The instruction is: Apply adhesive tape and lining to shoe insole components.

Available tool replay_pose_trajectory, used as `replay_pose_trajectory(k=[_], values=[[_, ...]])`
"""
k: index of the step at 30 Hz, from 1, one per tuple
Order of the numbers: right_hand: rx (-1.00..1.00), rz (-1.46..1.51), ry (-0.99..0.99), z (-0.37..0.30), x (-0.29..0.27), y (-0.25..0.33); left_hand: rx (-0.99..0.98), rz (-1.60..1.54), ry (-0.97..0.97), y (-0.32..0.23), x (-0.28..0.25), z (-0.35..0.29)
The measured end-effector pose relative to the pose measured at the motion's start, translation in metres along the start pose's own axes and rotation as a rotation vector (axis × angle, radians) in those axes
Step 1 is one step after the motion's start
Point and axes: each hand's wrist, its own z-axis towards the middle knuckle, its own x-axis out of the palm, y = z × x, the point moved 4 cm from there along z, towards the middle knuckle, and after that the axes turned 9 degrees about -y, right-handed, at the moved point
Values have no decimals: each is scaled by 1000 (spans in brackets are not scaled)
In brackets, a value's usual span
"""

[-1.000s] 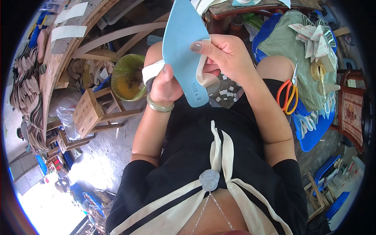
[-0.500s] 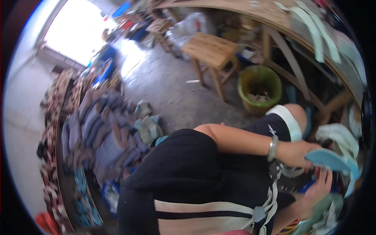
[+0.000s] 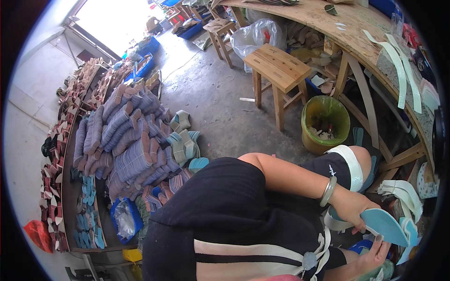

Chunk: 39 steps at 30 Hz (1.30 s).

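Observation:
A light blue, sole-shaped insole [image 3: 385,228] is held over my lap at the lower right. My left hand [image 3: 350,207], with a pale bangle at the wrist, is closed on one end of it. A white strip [image 3: 336,222] loops out beneath that hand and seems to run along the insole's edge. My right hand [image 3: 376,250] pinches that edge from the near side with thumb and fingertips; whether it grips the strip too, I cannot tell. Just beyond lie more light blue pieces [image 3: 409,239] and a bundle of white strips [image 3: 404,196].
A wooden workbench [image 3: 361,47] runs along the right, with white strips [image 3: 396,70] hanging over its edge. A wooden stool [image 3: 277,68] and a lined bin [image 3: 325,124] stand ahead. Stacked grey-purple soles [image 3: 133,150] fill the left floor, beside a blue basket [image 3: 136,216].
The view has shifted and sharpened. Both hands and the insole sit lower in the picture. The insole is tilted more steeply, and the white strip's loop under my left hand shows more clearly.

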Motion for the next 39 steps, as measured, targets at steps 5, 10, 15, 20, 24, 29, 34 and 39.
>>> replay_pose_trajectory(k=[5, 10, 15, 20, 24, 29, 34, 39], values=[[-110, 192, -17, 1, -7, -25, 30, -119, 13, 1, 5, 2], [153, 580, -14, -6, 50, -3, 86, -207, -145, 6, -2, 8], [594, 664, 103, -42, 77, -49, 94, -316, -316, -6, -13, 10], [402, 549, -93, -28, 81, -11, 108, -251, -394, 4, -17, 14], [261, 251, -63, -19, 67, 1, 93, -185, -322, -8, -16, 20], [588, 295, 80, -6, 52, -1, 190, 106, -223, -25, -25, 26], [430, 425, -139, 10, 61, 22, 71, -196, -216, -16, -25, 31], [106, 38, -189, 8, 51, 44, 250, -430, -320, -16, -16, 37]])
